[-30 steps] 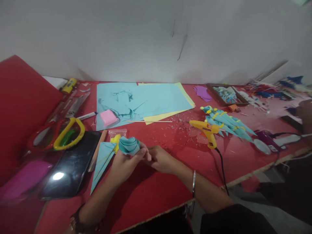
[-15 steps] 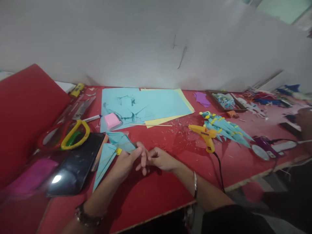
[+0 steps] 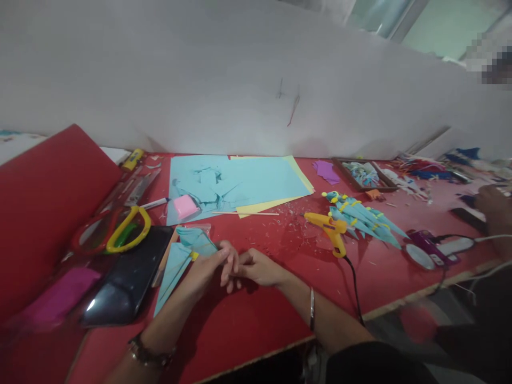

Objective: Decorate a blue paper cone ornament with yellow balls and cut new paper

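Note:
Over the front of the red table, my left hand [image 3: 218, 268] and my right hand [image 3: 261, 268] meet at the fingertips. The left fingers are loosely bent and apart, with no object visible in them. My right thumb and fingers are pinched together against the left fingertips; whatever lies between them is hidden. Folded light-blue paper pieces [image 3: 174, 269] with a yellow bit lie beside and partly behind my left hand. To the right of my hands rests a yellow glue gun [image 3: 328, 230], its tip towards the left. Behind it lies a blue folded-paper piece [image 3: 366, 217] with yellow trim.
Light-blue sheets [image 3: 268, 178] with paper scraps lie at the back, a thin stick [image 3: 246, 214] before them. Yellow-handled scissors [image 3: 130, 229] and a black phone-like slab [image 3: 128, 282] are on the left. At the right are a tray [image 3: 366, 188] and another person's hand [image 3: 490, 205].
The camera view has shifted slightly, so the table sits lower in the picture. My hands stay together at the fingertips, with small finger movements. The paper and glue gun keep their places.

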{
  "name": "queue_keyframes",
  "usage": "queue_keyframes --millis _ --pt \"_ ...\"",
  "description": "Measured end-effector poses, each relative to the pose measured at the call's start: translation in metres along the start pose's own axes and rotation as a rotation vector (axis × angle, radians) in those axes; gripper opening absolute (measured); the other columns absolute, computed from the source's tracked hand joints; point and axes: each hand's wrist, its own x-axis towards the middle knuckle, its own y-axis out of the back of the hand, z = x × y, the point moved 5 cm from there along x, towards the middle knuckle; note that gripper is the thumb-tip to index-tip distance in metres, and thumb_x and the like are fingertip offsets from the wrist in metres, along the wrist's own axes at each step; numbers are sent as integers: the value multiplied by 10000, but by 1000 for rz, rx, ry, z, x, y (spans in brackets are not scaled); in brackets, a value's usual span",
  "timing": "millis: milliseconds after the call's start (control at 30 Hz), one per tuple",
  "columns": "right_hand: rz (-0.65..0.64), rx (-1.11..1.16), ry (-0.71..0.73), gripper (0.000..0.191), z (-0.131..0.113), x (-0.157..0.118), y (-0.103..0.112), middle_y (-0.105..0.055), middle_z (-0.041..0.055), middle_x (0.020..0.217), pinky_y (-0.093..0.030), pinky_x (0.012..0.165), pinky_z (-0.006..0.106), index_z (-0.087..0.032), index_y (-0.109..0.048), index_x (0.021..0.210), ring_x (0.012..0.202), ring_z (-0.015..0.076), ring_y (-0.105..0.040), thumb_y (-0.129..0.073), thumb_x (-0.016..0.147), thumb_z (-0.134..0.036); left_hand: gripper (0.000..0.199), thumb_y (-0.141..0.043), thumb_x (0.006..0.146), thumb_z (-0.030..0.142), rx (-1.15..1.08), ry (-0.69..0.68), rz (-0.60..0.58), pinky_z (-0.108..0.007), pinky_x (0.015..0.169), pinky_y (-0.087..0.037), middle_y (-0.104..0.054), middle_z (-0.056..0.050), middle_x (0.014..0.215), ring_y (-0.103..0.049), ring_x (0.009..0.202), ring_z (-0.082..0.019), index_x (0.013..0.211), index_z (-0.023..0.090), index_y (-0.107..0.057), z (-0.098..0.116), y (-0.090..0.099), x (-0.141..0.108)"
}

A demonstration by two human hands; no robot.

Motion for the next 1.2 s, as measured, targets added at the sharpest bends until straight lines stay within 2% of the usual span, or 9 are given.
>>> queue_keyframes --millis 133,300,467,633,700,867,967,1067,1200 --pt "23 -7 -18 631 0 -1 1 -569 19 577 -329 365 143 -104 -605 665 474 59 -478 -481 571 -716 360 -534 728 467 69 -10 -52 -220 418 -403 -519 38 441 -523 358 -99 564 151 -479 3 1 -1" --pt "-26 44 29 605 -3 2 -2 -545 -7 540 -405 503 192 -109 -569 587 483 56 -490 -531 509 -708 371 -480 751 473 141 -29 -105 -181 334 -254 -523 9 498 -533 384 -100 590 143 -534 2 5 -2" --pt "-5 33 63 531 -9 5 -2 -561 -8 565 -398 521 194 -111 -623 689 491 51 -474 -518 639 -629 357 -534 693 494 83 -67 16 -228 403 -379 -471 44 487 -474 349 -87 582 154 -524 6 9 -1" --pt "-8 56 83 483 -14 6 -2 -570 -9 561 -402 543 199 -115 -639 716 488 50 -475 -528 673 -583 351 -532 671 510 75 -95 -1 -211 354 -331 -483 32 536 -448 363 -81 613 164 -527 9 11 2" --pt "11 63 88 473 -14 6 0 -575 -6 567 -400 547 198 -113 -644 742 495 51 -479 -526 688 -568 341 -549 653 512 148 -127 38 -218 379 -350 -526 15 584 -464 402 -89 662 172 -546 13 16 3" --pt "105 103 166 475 -15 6 9 -574 -9 556 -390 519 190 -118 -654 827 485 54 -475 -499 718 -554 224 -622 635 375 652 -109 306 -276 650 -458 -608 -19 737 -571 715 -163 760 193 -580 32 36 -4" --pt "181 94 216 431 -16 6 15 -576 -2 567 -382 515 188 -120 -656 867 480 51 -467 -463 773 -494 262 -555 679 410 970 -90 360 -294 652 -464 -603 -36 833 -575 767 -183 836 201 -572 44 45 -14" --pt "273 26 248 389 -17 5 23 -574 10 575 -368 503 188 -112 -658 877 483 55 -458 -436 807 -425 317 -457 739 431 1367 -95 510 -340 700 -453 -590 -78 888 -573 823 -224 907 178 -548 55 55 -24" --pt "426 -144 243 366 -17 -1 37 -553 8 568 -345 479 187 -105 -655 865 473 62 -437 -419 820 -380 384 -428 753 452 1924 -65 627 -381 680 -437 -592 -120 847 -568 834 -288 958 145 -536 60 51 -29"
